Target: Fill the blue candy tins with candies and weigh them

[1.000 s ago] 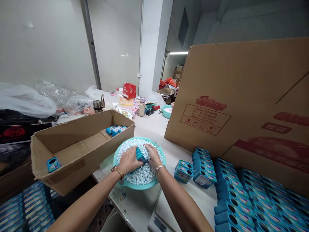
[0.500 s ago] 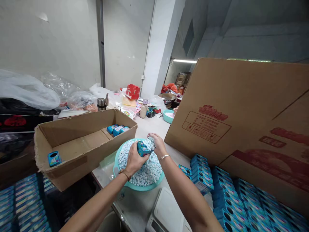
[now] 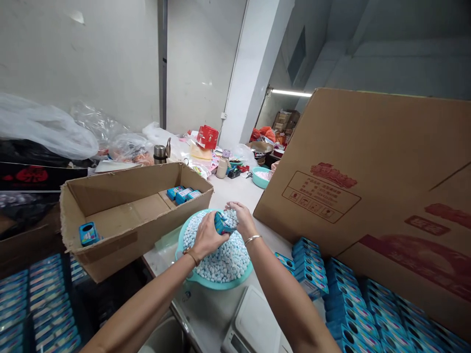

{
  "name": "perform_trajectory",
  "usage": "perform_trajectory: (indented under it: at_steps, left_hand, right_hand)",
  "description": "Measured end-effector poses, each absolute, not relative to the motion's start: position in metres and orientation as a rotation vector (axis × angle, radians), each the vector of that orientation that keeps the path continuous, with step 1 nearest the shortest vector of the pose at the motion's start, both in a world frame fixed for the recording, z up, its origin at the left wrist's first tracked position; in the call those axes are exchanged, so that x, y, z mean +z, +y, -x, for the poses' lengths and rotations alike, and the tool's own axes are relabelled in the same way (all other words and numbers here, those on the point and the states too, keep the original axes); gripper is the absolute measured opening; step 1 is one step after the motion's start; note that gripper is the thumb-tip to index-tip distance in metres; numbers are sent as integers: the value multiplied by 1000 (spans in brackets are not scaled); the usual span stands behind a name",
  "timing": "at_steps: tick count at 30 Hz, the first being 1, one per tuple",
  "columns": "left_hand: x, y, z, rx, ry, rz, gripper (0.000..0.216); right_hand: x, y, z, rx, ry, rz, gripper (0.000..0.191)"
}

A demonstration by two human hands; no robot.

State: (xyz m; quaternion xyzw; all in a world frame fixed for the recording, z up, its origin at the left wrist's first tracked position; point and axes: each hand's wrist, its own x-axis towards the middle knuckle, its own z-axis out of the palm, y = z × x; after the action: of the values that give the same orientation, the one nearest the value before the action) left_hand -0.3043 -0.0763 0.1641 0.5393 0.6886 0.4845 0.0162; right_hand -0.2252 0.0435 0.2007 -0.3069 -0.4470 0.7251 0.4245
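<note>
My left hand (image 3: 206,237) is closed around a small blue printed box (image 3: 222,227), holding it tilted over a turquoise basin (image 3: 215,286). Cupped at the box's right end, my right hand (image 3: 243,221) holds a heap of small pale blue-white pellets (image 3: 231,216). The pellets press against the box's end, which appears open. Loose pellets of the same kind fill the basin below both hands. Part of the box is covered by the left fingers, and the right palm is hidden behind the pellets.
A long open carton (image 3: 121,245) at the left holds several blue boxes (image 3: 183,195). Rows of blue boxes (image 3: 353,314) stand at the right before a large carton (image 3: 368,147). A white scale (image 3: 253,318) lies near the table edge. Bottles and a red bag (image 3: 207,137) stand farther back.
The blue box has turned more toward my right hand, and the pellets now sit against its end. The whole view has shifted slightly.
</note>
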Motion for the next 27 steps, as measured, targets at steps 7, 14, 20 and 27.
perform_trajectory:
  at_steps: [7,14,20,27]
  left_hand:
    - [169,-78,306,1506,2123,-1648,62]
    - [169,-77,308,1464,2124,-1641,61]
    - [169,-80,309,1591,2065,-1567,62]
    - [165,-81,306,1683,2029,-1600,67]
  right_hand:
    - [203,41,222,1805,-1187,731,27]
    - [205,39,223,1808,-1312,659,32]
    - [210,43,221,1938,-1220,631,30]
    - [210,36,216,1916,-1166,624,26]
